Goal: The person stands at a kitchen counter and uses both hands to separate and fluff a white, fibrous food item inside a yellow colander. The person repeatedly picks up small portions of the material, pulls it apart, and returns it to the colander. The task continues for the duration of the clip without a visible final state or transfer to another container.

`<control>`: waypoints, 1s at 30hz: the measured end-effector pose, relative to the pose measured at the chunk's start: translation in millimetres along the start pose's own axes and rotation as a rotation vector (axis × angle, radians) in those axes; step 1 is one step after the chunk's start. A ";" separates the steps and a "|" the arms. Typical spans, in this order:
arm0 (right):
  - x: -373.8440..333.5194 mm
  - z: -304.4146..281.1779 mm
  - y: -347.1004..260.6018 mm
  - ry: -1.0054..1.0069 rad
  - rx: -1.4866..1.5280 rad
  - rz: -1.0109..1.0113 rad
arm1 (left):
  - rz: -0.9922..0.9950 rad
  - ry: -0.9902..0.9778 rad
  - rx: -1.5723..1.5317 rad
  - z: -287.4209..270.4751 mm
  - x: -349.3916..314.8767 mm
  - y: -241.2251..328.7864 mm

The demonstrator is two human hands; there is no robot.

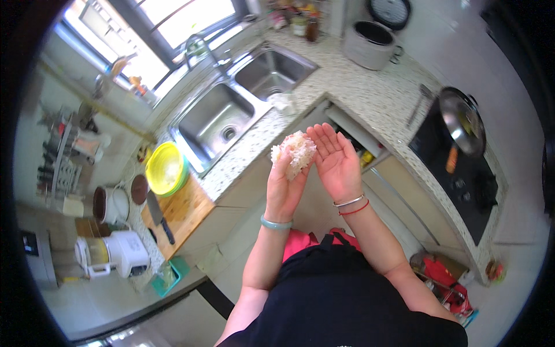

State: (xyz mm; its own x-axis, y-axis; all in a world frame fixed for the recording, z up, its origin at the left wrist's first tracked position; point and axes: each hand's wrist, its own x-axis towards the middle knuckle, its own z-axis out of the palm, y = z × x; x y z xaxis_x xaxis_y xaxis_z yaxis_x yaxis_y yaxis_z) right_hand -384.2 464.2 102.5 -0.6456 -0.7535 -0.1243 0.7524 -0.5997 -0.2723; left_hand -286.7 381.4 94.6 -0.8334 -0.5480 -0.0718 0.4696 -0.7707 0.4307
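Rice ball (pixel 295 153) is being shaped above the sink (pixel 217 124): left hand (pixel 283 185) fingers cup it, right hand (pixel 335 162) lies released, flat; next, pressing together.

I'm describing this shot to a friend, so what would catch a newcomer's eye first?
First, the two raised hands at centre: the left hand cups a white rice ball, with the right hand open beside it. Next, the bright yellow bowl by the double sink, upper left, and the pan on the black cooktop at right.

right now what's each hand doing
Left hand: fingers curled around a white rice ball, holding it.
Right hand: open, palm flat beside the rice ball, gripping nothing.
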 end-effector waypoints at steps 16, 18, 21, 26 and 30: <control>84.3 68.9 324.5 -0.052 -0.155 0.552 | 0.511 0.368 -0.164 -170.3 -72.5 250.8; 90.6 65.6 346.2 -0.092 -0.154 0.583 | 0.553 0.398 -0.201 -183.8 -78.4 262.5; 96.5 65.4 369.3 -0.113 -0.160 0.628 | 0.589 0.413 -0.254 -198.5 -85.3 277.7; 118.6 61.3 396.4 -0.119 -0.188 0.694 | 0.624 0.492 -0.275 -222.0 -78.1 293.6; 142.5 66.1 411.4 -0.122 -0.194 0.738 | 0.646 0.536 -0.288 -243.9 -61.6 302.8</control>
State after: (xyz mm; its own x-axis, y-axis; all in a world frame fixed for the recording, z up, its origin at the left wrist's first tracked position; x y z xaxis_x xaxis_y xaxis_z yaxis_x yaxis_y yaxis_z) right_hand -158.0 92.3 35.8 0.0415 -0.9710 -0.2353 0.9387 0.1185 -0.3237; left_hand -22.0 102.5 10.0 -0.1656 -0.9272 -0.3360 0.9164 -0.2706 0.2949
